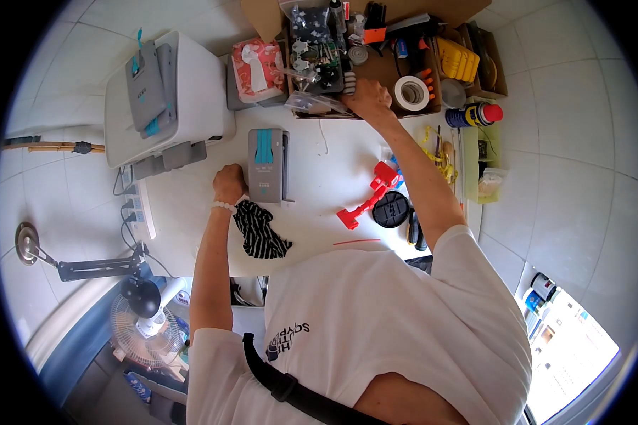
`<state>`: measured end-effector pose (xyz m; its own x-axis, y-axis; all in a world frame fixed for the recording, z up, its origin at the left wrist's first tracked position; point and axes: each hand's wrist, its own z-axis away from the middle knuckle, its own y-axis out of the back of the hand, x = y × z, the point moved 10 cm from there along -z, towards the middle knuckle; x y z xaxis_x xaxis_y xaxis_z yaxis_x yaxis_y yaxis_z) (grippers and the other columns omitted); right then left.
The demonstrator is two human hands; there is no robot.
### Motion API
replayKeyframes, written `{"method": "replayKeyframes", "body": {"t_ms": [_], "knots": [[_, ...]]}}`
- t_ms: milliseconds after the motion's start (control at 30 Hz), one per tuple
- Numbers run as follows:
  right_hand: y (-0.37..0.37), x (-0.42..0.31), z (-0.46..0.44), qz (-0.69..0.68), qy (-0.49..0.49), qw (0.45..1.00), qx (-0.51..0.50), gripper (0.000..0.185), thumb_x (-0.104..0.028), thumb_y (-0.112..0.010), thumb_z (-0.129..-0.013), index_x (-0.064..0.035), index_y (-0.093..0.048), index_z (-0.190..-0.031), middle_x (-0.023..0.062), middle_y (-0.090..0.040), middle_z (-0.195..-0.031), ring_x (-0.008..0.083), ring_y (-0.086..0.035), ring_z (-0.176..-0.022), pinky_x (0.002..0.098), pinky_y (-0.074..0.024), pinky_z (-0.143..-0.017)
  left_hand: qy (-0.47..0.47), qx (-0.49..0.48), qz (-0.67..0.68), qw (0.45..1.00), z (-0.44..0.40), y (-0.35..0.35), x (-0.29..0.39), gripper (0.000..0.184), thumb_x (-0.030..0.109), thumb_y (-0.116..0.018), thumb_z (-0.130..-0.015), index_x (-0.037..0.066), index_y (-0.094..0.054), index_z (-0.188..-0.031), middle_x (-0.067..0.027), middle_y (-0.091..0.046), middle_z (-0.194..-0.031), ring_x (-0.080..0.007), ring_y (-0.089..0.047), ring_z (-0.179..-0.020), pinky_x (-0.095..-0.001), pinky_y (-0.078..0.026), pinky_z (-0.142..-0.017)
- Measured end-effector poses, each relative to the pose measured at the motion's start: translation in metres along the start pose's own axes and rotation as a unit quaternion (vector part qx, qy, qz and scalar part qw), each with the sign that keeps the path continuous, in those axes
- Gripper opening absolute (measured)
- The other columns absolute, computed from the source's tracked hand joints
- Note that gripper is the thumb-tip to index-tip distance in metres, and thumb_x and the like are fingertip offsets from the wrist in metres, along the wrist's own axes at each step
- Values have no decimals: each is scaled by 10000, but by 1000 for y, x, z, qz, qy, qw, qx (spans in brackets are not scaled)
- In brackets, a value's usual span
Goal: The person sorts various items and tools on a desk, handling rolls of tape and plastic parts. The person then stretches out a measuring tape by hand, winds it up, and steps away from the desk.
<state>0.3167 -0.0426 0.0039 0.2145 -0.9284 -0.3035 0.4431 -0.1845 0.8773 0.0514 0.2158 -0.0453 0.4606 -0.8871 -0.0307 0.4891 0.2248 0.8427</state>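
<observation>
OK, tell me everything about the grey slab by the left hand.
The grey slab is rectangular and matte, probably plastic, with teal bands at its far end, small pale print and a teal mark at the near end. More grey casing shows along its right side. It lies on the white table; the left hand is close beside it, contact unclear.

The right hand (368, 98) reaches beyond the left (229, 184).

Bright, even light; screen (574, 354) glares (lower right); edges curve, corners black.
</observation>
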Motion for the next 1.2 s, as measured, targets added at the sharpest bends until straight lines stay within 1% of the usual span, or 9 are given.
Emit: {"method": "replayKeyframes", "body": {"t_ms": [300, 500, 567, 600, 700, 800, 900, 1167, 1200], "knots": [[-2, -2, 3, 14, -14, 1000, 24, 355, -301, -706, -710, -54, -669, -963, 181, -656, -982, 356, -640, -928, 414, -537, -757, 0, 5, 3, 1000, -2, -2, -1, 355, 149, -804, -556, 37, -664, -863, -161, -655, -955, -340, -636, -898, -385, -536, -739], [4, 12, 0, -49, 26, 998, 28, 309, -249, -649, -741, -22, -663, -950, 215, -651, -938, 376, -631, -925, 418, -525, -786, -1, 11, 3, 1000, -2, -3, -3, 372, 165, -816, -546, 41, -664, -862, -158, -650, -954, -342, -633, -898, -388, -536, -734], [6, 20, 0, -68, 69, 994, 59, 268, -231, -603, -776, 7, -659, -884, 256, -632, -889, 406, -610, -864, 461, -498, -774, -2, 8, 0, 1000, -2, -2, -1, 375, 168, -817, -544, 41, -664, -862, -158, -649, -953, -343, -633, -898, -390, -537, -731], [9, 22, 3, -76, 97, 989, 81, 225, -167, -577, -780, 18, -652, -884, 254, -631, -889, 414, -602, -862, 470, -491, -776, 5, -8, 0, 1000, -1, -2, -1, 379, 169, -818, -541, 41, -665, -863, -160, -649, -956, -344, -632, -900, -389, -537, -734], [7, 25, 7, -74, 114, 987, 85, 206, -133, -579, -768, -5, -660, -907, 236, -639, -902, 401, -606, -881, 457, -493, -790, 14, -23, 0, 1000, -1, -1, -1, 385, 173, -820, -538, 40, -666, -865, -164, -649, -963, -343, -632, -906, -389, -537, -739], [-1, 30, 11, -60, 57, 995, 53, 205, -118, -586, -759, -40, -671, -928, 219, -646, -911, 384, -612, -892, 447, -497, -799, 16, -21, -1, 1000, -1, -1, -1, 384, 175, -818, -540, 39, -667, -866, -167, -649, -971, -342, -632, -913, -389, -536, -747], [2, 26, 15, -43, 48, 996, 58, 209, -119, -586, -759, -65, -678, -939, 214, -649, -920, 370, -618, -896, 441, -501, -804, 16, -16, 0, 1000, -1, -1, -2, 375, 170, -811, -547, 38, -666, -866, -169, -648, -973, -341, -632, -915, -392, -534, -755], [0, 26, 16, -27, 43, 998, 45, 218, -169, -553, -799, -62, -667, -951, 223, -647, -913, 381, -617, -895, 455, -501, -799, 6, 5, 9, 1000, 0, -4, -3, 323, 170, -785, -587, 45, -664, -859, -175, -647, -955, -350, -631, -900, -395, -531, -755], [-2, 27, 16, -21, 44, 998, 43, 228, -185, -543, -810, -61, -662, -960, 230, -645, -911, 387, -616, -894, 460, -499, -799, -16, 35, 6, 999, -2, -3, -3, 318, 174, -783, -591, 48, -663, -856, -178, -645, -945, -352, -631, -895, -396, -531, -751]]}}
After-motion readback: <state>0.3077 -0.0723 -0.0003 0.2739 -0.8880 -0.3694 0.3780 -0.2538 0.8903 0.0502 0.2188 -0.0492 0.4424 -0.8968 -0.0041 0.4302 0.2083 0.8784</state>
